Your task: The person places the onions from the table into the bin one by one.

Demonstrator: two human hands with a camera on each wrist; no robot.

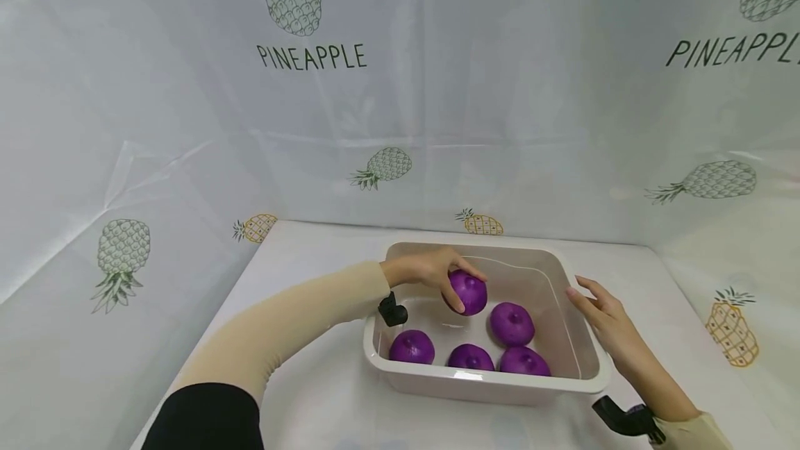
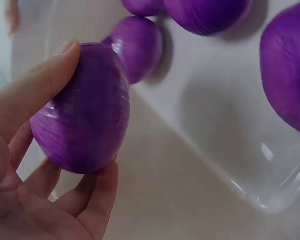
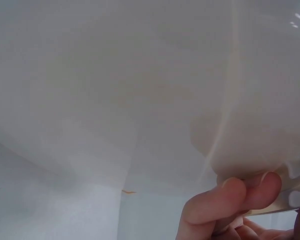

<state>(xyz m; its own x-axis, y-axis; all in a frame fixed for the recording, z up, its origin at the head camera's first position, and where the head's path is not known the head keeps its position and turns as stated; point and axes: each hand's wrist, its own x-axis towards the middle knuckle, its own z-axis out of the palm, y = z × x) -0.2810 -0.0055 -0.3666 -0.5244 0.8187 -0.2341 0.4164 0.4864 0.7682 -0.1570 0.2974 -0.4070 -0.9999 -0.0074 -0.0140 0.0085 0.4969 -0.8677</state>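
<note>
My left hand (image 1: 431, 271) grips a purple onion (image 1: 470, 292) inside a white plastic basin (image 1: 400, 369). In the left wrist view the thumb lies over the onion (image 2: 87, 110) and the fingers curl beneath it, with the basin floor below. Several more purple onions lie in the basin: one (image 1: 512, 323) on the right, others along the near wall, such as the onion (image 1: 412, 347) at the near left corner. My right hand (image 1: 603, 314) holds the basin's right rim. In the right wrist view its fingers (image 3: 217, 202) bend against the rim's underside.
A white table (image 1: 312, 255) carries the basin. Behind and beside it hangs a pale sheet (image 1: 500, 103) printed with pineapples. Black wrist mounts show at the left wrist (image 1: 392, 310) and at the right wrist (image 1: 625, 417).
</note>
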